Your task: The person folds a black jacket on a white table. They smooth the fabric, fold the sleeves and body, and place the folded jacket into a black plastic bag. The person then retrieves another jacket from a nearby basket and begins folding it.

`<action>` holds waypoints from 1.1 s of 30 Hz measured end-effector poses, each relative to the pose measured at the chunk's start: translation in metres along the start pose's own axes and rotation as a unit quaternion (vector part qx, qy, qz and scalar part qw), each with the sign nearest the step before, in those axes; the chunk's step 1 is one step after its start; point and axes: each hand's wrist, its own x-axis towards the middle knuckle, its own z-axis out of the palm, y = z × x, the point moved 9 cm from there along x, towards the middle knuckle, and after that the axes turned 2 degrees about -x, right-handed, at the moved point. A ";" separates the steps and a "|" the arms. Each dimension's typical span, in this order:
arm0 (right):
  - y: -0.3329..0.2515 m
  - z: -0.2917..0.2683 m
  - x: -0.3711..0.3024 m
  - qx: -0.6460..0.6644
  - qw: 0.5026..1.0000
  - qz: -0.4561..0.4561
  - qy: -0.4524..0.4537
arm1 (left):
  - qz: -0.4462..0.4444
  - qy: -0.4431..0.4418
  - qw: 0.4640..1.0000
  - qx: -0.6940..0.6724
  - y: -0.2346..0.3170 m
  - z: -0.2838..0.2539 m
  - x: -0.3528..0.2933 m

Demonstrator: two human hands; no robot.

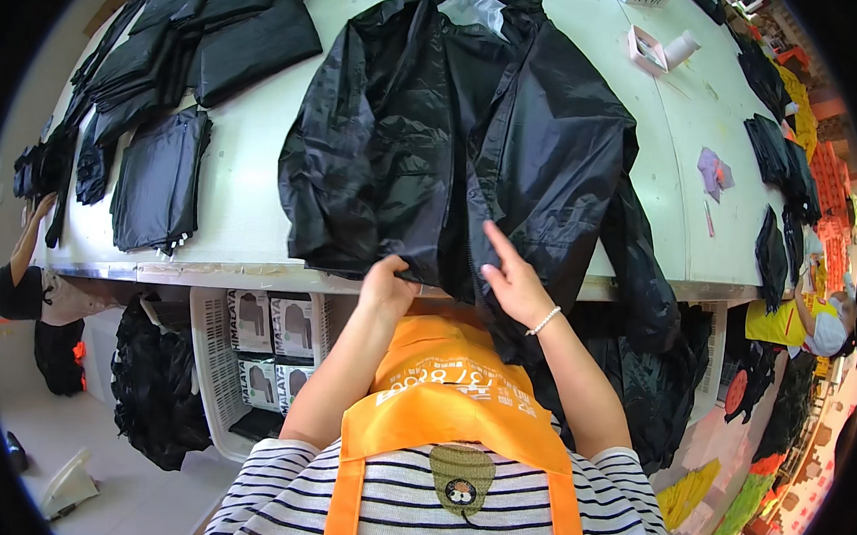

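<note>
A shiny black jacket [561, 148] lies spread on the pale work table [248, 190], its collar at the far side and its hem at the near edge. The front is parted along the middle, and one sleeve hangs over the edge on the right. My left hand [387, 287] pinches the jacket's hem left of the opening, with the fingertips partly hidden by fabric. My right hand [520, 287], with a bead bracelet at the wrist, rests on the right front panel beside the opening. Its index finger points away from me and its thumb stands apart.
Folded black garments [162, 176] are stacked on the left. A small box [647, 50], a white roll [682, 48] and a purple scrap [714, 174] lie on the right. Below the edge stands a white basket [213, 353] of packaged items. Other people work at both sides.
</note>
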 end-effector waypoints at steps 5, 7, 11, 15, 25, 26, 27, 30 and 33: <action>0.077 -0.062 -0.027 0.231 0.918 0.112 0.302 | 0.159 -0.246 0.955 0.040 0.050 0.115 -0.145; 0.071 -0.059 -0.028 0.267 0.913 0.091 0.294 | 0.077 -0.163 0.983 0.042 0.017 0.119 -0.154; 0.055 -0.026 -0.026 0.223 0.950 0.073 0.207 | -0.112 -0.061 0.900 0.417 -0.059 0.057 -0.057; 0.060 -0.009 -0.033 0.186 0.959 0.121 0.174 | -0.086 -0.015 0.833 0.546 -0.076 0.039 -0.011; 0.016 -0.049 -0.098 -0.294 0.844 0.034 0.447 | -0.056 -0.100 0.890 0.442 -0.089 0.099 -0.013; -0.007 -0.046 -0.100 -0.344 0.833 -0.008 0.433 | -0.051 -0.093 0.882 0.460 -0.091 0.099 -0.007; -0.021 -0.039 -0.101 -0.336 0.859 -0.013 0.387 | -0.051 -0.086 0.872 0.479 -0.095 0.100 -0.004; -0.029 -0.003 -0.095 -0.326 0.903 0.061 0.273 | -0.052 -0.066 0.858 0.507 -0.094 0.106 -0.011; 0.003 0.008 -0.098 -0.321 0.896 0.094 0.293 | -0.059 -0.076 0.880 0.466 -0.096 0.110 -0.014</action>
